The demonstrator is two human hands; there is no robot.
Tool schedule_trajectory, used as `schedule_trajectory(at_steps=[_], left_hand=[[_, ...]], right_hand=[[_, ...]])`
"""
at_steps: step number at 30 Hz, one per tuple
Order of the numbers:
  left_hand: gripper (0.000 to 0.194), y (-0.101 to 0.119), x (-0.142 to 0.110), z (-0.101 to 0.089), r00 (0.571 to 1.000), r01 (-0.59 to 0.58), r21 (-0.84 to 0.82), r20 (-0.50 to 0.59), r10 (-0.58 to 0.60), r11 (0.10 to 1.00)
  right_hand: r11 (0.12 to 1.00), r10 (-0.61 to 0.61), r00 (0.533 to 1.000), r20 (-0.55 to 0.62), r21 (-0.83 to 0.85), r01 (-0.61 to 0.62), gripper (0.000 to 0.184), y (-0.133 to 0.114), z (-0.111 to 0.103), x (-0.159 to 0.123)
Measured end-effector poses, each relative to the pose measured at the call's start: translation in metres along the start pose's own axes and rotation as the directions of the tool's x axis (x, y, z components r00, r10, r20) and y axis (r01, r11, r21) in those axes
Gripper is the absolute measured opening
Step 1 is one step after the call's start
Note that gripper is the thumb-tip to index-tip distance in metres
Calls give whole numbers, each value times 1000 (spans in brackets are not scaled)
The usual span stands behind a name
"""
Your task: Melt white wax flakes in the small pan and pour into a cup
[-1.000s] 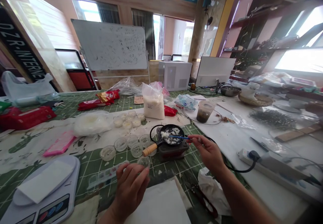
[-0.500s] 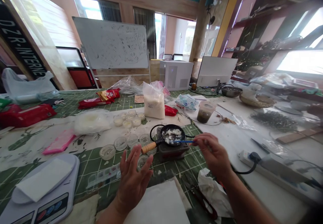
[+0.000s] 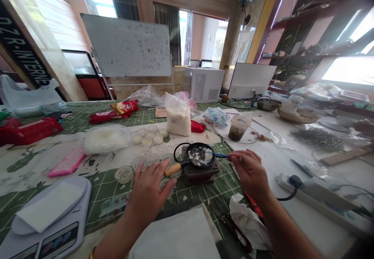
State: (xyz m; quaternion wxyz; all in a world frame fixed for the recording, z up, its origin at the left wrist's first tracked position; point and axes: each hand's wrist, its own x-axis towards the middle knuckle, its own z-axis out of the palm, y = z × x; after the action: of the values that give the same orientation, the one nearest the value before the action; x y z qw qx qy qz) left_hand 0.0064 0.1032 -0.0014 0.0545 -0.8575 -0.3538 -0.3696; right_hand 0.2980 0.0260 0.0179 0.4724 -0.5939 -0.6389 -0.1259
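And there it was: the table's green gridded cloth spread about the small black pan, a scribbled whiteboard standing well beyond the pan and a white computer case closer behind the pan. A lilac scale sat to the pan's left on the near side, probably parked there to leave working room. White paper lay nearer than the pan, and a bag of white granules stood upright just behind the pan. And the pan itself? Up on a dark block, which seemed to serve as its stand, wooden handle pointing left. There the left hand was open, fingers spread, close to that handle; touching or not, I couldn't tell, but it was well placed to steady the pan. Right of the pan, the right hand pinched a blue stick by its outer end, likely keeping skin clear. The stick's tip reached in among white clumps scattered across the pan's floor.
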Motion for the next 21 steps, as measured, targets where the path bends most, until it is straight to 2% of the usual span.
schedule_trajectory(at_steps=[2,5,8,11,13,14,16,17,21], left_hand=[[37,-1,10,1,997,52,9,47,-53,999],[30,-4,24,1,985,118,-48,132,-110,992],[23,-4,34,-7,957,194,-99,239,-166,976],[25,1,42,-21,877,317,10,379,-297,948],[27,6,45,-28,816,356,109,447,-366,928],[28,9,46,-30,797,357,141,470,-380,923],[30,12,45,-29,787,335,156,496,-367,929],[30,12,44,-27,791,319,147,503,-349,936],[30,9,41,-19,820,293,110,482,-309,950]], right_hand=[[997,38,999,-6,69,-37,13,-2,-2,0],[979,13,996,85,204,-30,4,-11,4,-3],[953,-13,988,152,302,-34,4,-14,14,-4],[915,128,986,104,370,-158,7,-6,12,-3],[914,237,971,18,334,-229,10,0,4,-1],[930,253,967,-30,283,-235,10,2,1,-1],[969,201,975,-94,165,-184,8,1,-2,0],[982,149,985,-88,131,-136,7,-1,-2,-1],[987,-72,996,58,146,62,11,-7,7,-3]])
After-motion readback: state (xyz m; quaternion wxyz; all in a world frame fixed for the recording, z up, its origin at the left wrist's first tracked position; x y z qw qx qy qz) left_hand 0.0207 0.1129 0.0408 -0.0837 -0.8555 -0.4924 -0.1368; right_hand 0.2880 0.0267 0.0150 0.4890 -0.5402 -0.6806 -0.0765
